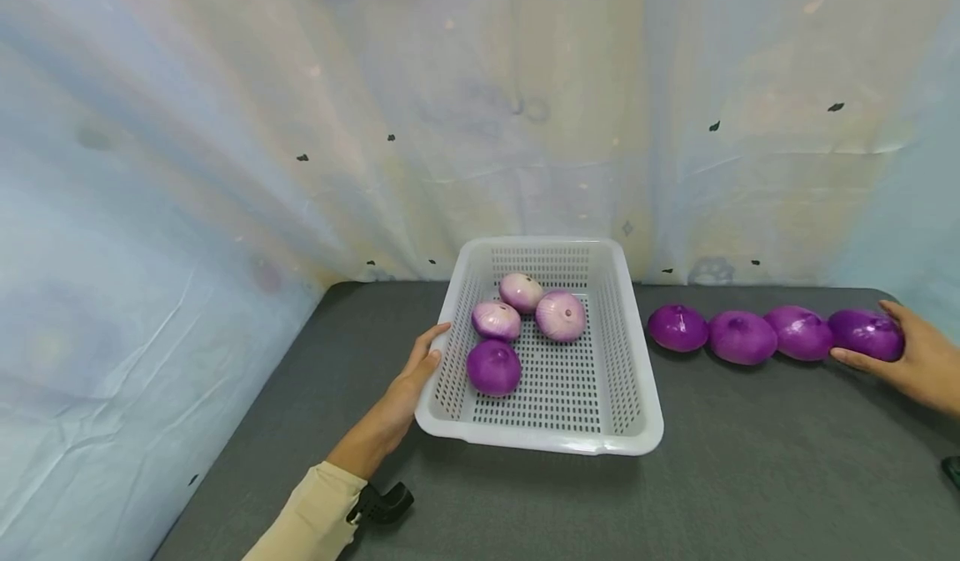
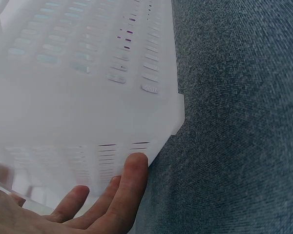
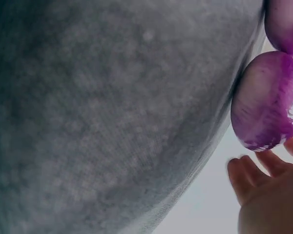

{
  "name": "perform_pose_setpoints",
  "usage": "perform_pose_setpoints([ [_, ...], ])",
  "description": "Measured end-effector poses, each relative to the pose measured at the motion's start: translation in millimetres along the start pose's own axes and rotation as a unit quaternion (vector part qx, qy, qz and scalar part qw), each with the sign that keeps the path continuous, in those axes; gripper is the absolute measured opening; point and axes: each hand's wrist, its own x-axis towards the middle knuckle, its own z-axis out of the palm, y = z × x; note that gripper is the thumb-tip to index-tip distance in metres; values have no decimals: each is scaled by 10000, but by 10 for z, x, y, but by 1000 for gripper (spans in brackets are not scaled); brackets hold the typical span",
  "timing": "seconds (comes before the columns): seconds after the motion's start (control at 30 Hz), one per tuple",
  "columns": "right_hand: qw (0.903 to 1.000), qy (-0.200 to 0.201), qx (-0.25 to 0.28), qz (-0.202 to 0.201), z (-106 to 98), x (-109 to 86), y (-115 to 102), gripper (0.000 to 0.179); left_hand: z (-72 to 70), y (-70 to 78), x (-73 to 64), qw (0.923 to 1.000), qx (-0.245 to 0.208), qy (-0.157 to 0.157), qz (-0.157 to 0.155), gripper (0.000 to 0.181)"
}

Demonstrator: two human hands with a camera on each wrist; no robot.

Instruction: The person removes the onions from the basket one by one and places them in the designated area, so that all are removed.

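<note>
A white slotted plastic basket [image 1: 540,440] stands in the middle of the table. Inside, toward its left side, are three pale pinkish onions [image 1: 561,316] and one deep purple onion [image 1: 493,368]. My left hand [image 1: 408,386] grips the basket's left rim, thumb on the edge; the left wrist view shows its fingers [image 2: 129,187] against the outer wall. To the right, several purple onions [image 1: 742,338] lie in a row, nearly touching. At the row's right end my right hand [image 1: 911,357] holds the last purple onion [image 1: 862,334] between thumb and fingers. In the right wrist view, fingertips touch that onion's end [image 3: 266,105].
The dark grey tabletop [image 1: 750,461] runs under everything. A pale patterned cloth [image 1: 540,111] hangs behind the table and along its left side. A black strap device [image 1: 386,504] sits on the left wrist.
</note>
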Motion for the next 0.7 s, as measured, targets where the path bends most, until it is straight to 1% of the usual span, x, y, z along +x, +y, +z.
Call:
perform_pose_setpoints([
  [0.13, 9998, 185, -105, 7, -17, 5, -53, 109, 10, -5, 9, 10000, 12, 16, -6, 45],
  [0.33, 9991, 229, -328, -121, -31, -13, -105, 111, 12, -13, 13, 10000, 36, 79, -42, 46],
  [0.5, 9984, 277, -478, -109, -49, -33, -182, 111, 6, -17, 10, 9999, -6, 79, -72, 45],
  [0.63, 9975, 264, -616, -229, -68, -16, -263, 109, -1, -18, 7, 9999, 19, 93, -64, 47],
  [0.7, 9969, 281, -636, -368, -60, -10, -298, 106, -1, -21, 9, 9999, 16, 102, -52, 47],
])
